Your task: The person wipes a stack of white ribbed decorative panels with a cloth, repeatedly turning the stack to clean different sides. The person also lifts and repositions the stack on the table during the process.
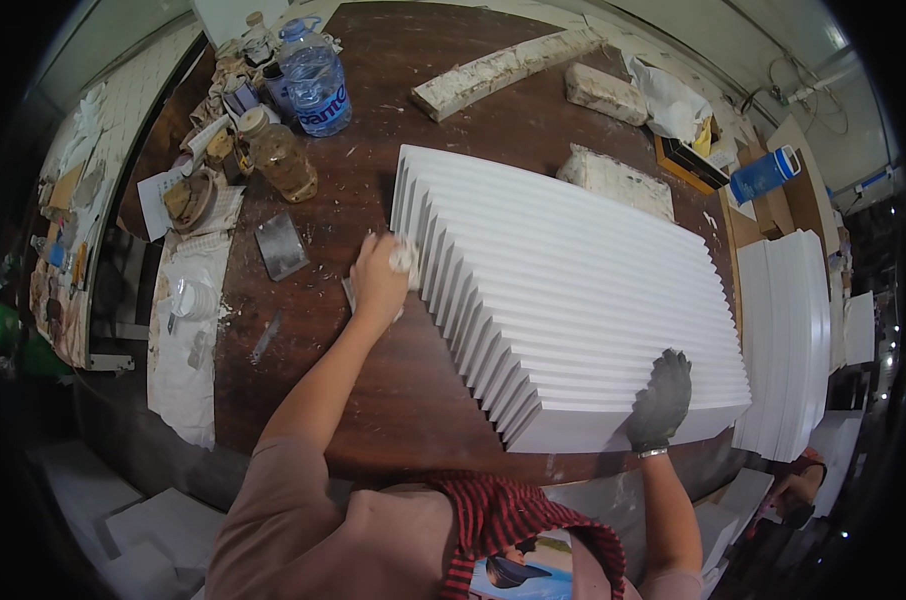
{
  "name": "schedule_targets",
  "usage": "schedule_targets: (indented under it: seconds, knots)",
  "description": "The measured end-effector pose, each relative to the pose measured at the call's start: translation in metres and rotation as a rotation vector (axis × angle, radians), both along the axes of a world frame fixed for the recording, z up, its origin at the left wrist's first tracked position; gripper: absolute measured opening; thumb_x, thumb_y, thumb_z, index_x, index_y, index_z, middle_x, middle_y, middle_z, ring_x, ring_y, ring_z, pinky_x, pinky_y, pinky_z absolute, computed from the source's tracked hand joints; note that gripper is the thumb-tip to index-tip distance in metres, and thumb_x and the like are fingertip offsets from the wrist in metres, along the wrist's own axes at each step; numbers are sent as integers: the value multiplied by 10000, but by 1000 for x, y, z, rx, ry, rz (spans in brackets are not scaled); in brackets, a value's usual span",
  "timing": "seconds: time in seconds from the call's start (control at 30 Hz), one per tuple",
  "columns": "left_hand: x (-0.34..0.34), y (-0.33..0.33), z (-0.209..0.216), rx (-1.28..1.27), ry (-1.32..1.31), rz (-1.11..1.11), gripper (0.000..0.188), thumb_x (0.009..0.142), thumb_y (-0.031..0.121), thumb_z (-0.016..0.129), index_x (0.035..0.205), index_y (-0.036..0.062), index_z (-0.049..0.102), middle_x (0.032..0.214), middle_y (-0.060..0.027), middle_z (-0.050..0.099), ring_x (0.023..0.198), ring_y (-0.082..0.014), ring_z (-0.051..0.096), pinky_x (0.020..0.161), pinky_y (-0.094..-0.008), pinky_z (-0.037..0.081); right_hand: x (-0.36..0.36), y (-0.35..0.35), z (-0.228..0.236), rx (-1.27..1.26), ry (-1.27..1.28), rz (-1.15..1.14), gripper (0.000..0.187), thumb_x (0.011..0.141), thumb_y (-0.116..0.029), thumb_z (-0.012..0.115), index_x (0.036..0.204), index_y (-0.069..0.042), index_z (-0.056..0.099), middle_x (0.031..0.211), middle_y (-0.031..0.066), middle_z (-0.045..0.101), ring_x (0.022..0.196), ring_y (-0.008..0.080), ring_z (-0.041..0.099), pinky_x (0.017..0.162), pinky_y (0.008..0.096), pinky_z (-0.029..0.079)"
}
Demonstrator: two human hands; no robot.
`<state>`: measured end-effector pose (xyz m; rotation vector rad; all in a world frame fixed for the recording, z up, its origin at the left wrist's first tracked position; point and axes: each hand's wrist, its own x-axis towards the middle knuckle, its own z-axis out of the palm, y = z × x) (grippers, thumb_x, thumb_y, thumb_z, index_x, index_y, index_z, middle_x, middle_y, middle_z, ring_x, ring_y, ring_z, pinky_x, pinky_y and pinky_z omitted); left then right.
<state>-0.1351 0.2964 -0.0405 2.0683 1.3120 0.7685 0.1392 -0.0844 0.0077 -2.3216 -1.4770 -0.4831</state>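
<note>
A large stack of long white boards (563, 270) lies on the brown table, its left ends fanned out in steps. My bare left hand (378, 278) is beside those stepped ends, its fingers closed round a whitish wad (406, 258) that looks like crumpled cloth. Whether the wad touches the boards I cannot tell. Something flat and grey shows partly under that hand. My right hand (661, 402), in a dark grey glove, rests flat on the near right part of the stack with its fingers stretched out.
A grey metal plate (281, 247) and a scraper-like blade (267, 337) lie left of my left hand. Beyond them stand a jar (278, 155) and a large water bottle (314, 80). Plaster-crusted blocks (508, 70) lie at the back. More white boards (783, 340) stand at right.
</note>
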Motion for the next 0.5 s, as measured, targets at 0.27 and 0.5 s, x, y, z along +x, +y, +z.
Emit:
schedule_targets:
  seconds: [0.27, 0.5]
  knots:
    - [18, -26, -5, 155, -522, -53, 377, 711, -74, 749, 1076, 12, 721, 990, -158, 640, 882, -321, 661, 810, -357, 529, 1, -1, -7, 123, 253, -45, 435, 1012, -288, 395, 1277, -25, 617, 1378, 189, 602, 1347, 413, 511, 1171, 575, 330]
    - [-17, -78, 14, -84, 12, -269, 320, 771, 7, 679, 1076, 61, 757, 932, -149, 660, 858, -353, 678, 738, -441, 551, 3, 1, -2, 51, 1, -2, 434, 1004, -288, 408, 1239, -18, 654, 1354, 194, 624, 1337, 421, 521, 1169, 570, 333]
